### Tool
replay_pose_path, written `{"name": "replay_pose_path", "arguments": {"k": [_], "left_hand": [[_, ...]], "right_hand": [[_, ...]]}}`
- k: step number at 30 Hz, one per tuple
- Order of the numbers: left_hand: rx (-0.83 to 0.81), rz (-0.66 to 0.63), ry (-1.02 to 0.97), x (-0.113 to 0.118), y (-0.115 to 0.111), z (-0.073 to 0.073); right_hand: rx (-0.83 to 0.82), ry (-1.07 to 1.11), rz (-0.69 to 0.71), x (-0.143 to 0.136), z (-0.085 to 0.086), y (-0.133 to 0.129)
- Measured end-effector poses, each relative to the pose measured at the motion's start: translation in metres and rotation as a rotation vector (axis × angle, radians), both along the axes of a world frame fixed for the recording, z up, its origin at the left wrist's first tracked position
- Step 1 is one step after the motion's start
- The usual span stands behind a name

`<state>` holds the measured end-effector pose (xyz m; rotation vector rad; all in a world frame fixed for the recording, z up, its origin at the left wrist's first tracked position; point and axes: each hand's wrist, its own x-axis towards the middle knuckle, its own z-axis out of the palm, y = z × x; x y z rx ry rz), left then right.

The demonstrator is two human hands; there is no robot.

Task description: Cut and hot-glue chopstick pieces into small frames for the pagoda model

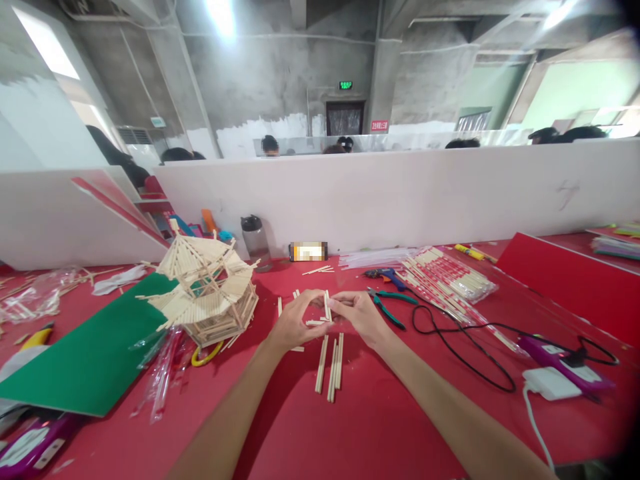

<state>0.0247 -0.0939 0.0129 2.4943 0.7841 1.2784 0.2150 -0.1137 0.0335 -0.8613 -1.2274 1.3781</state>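
Between my hands a few short wooden sticks (327,307) stand nearly upright above the red table (320,440). My right hand (357,313) pinches them from the right. My left hand (300,319) curls round at the left, its fingertips and thumb at the small sticks; how firmly it grips is hard to make out. Longer paired sticks (333,370) lie on the table just below my hands. More short pieces lie partly hidden behind and under my left hand. To the left stands a pagoda-like model (215,293) built of wooden sticks.
Green-handled pliers (390,307), a blue glue gun (393,277) and bagged sticks (455,277) lie to the right, with a black cable and a purple power strip (565,363). A green board (95,347) lies left. Behind are a phone (309,251), a bottle (255,240) and a white partition (375,200).
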Motion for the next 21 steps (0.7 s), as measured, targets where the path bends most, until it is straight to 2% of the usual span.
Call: {"name": "replay_pose_path", "arguments": {"k": [17, 21], "left_hand": [[0.033, 0.014, -0.027, 0.0014, -0.0004, -0.0015], [-0.022, -0.009, -0.037, 0.0022, -0.0001, -0.0019]], "right_hand": [[0.02, 0.015, 0.001, 0.0006, -0.0049, 0.0016], [0.006, 0.033, -0.002, 0.0017, -0.0027, 0.0018]]}}
